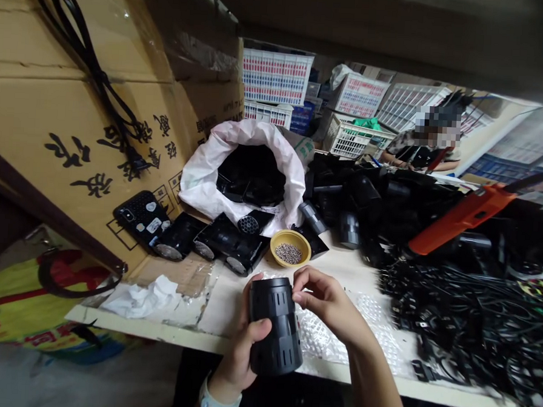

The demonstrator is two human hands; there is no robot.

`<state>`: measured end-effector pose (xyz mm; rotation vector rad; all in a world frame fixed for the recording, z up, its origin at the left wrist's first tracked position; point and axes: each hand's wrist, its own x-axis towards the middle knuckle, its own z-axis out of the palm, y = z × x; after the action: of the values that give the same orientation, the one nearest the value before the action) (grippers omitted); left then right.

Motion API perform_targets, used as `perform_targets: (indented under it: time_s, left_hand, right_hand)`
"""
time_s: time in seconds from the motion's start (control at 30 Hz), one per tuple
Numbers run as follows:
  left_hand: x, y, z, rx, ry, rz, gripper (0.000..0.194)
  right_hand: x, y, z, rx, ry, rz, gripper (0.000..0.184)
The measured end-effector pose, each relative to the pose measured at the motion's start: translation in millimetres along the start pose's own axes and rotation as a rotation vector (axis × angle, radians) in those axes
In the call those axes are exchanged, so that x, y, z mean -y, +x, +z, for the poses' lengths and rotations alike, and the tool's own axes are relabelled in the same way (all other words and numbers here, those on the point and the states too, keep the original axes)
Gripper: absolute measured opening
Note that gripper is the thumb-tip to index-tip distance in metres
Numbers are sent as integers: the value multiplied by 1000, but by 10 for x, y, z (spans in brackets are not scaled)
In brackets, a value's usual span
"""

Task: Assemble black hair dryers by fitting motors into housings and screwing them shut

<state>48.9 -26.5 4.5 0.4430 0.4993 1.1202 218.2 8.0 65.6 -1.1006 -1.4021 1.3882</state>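
Observation:
A black slotted plastic cylinder housing [276,328] stands nearly upright over the table's front edge. My left hand [246,336] is wrapped around its left side, thumb across the front. At the housing's upper right rim, the thumb and forefinger of my right hand [323,300] are pinched together; whatever they hold is too small to make out. Just beyond the housing sits a yellow bowl [277,240] of small metal screws [288,253]. Black plastic parts [230,241] lie to the left of the bowl.
A white sack [195,178] of black parts stands behind. An orange electric screwdriver [462,219] hangs at right above black power cords [466,317]. A phone [138,218] leans on the cardboard [89,115]. Crumpled tissue [146,297] lies front left. Another person [420,150] sits beyond.

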Motion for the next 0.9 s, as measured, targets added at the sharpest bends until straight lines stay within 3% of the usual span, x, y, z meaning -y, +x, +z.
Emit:
perform_targets:
  time_s: [0.1, 0.2, 0.3, 0.43, 0.57, 0.73, 0.9]
  left_hand:
    - [-39, -18, -21, 40, -10, -51, 93]
    - [-53, -24, -60, 94, -17, -119, 94]
    - [-35, -14, -80, 122, -32, -88, 97]
    - [-34, -11, -52, 115, -8, -55, 97]
    - [-59, -34, -15, 110, -19, -61, 95]
    - [-47, -38, -24, 83, -19, -50, 94]
    - [-10, 1, -59, 14, -42, -37, 90]
  right_hand:
    - [-69, 34, -48, 78, 43, 76, 46]
    - [-80, 149, -140, 153, -256, 32, 49]
    - [-12, 402, -207, 66, -549, 10, 31]
    - [67, 826, -179, -35, -891, 125, 10]
    - [59, 1030, -92, -24, -1115, 241, 15]
    - [47, 980, -124, -64, -1092, 190, 10]
    - [97, 664, -229, -178, -776, 58, 8]
